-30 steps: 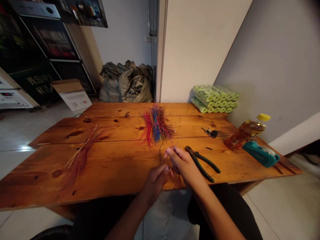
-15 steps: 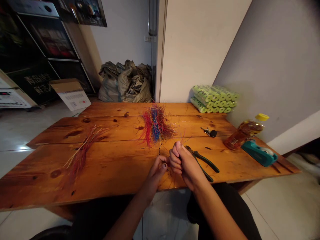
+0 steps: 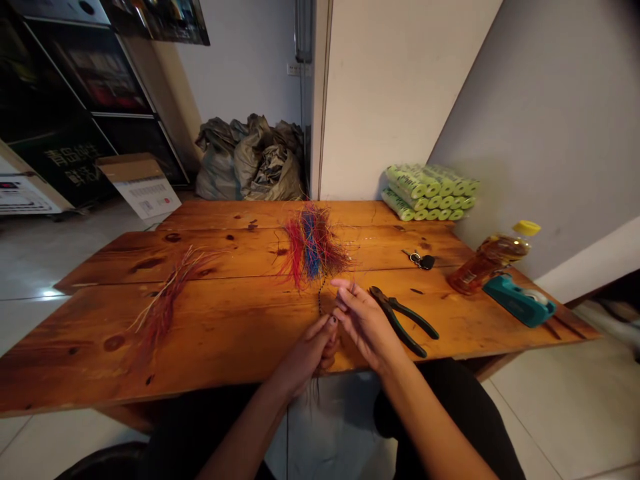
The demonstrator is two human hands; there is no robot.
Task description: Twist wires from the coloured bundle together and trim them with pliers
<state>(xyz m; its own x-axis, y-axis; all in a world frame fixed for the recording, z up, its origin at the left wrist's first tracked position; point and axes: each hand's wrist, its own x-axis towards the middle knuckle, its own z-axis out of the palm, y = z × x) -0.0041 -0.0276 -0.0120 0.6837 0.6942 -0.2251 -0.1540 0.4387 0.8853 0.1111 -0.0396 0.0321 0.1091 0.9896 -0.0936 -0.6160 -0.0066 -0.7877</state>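
My left hand is closed over the front edge of the table, pinching a bunch of thin strands whose dark ends hang below it. My right hand meets it fingertip to fingertip, thumb and fingers bent together; what they hold is too fine to make out. Just beyond the hands, a dark twisted cord runs to a spread bundle of red, blue and yellowish strands. Dark-handled pliers lie with jaws parted close to my right hand.
Reddish and pale strands lie on the left of the wooden table. At right are keys, a tilted drink bottle and a teal tape dispenser. Green-wrapped paper rolls are stacked at the back.
My right hand has loosened from a tight fist, its fingers more extended. My left hand has closed more and sits slightly lower, with strands now hanging beneath it.
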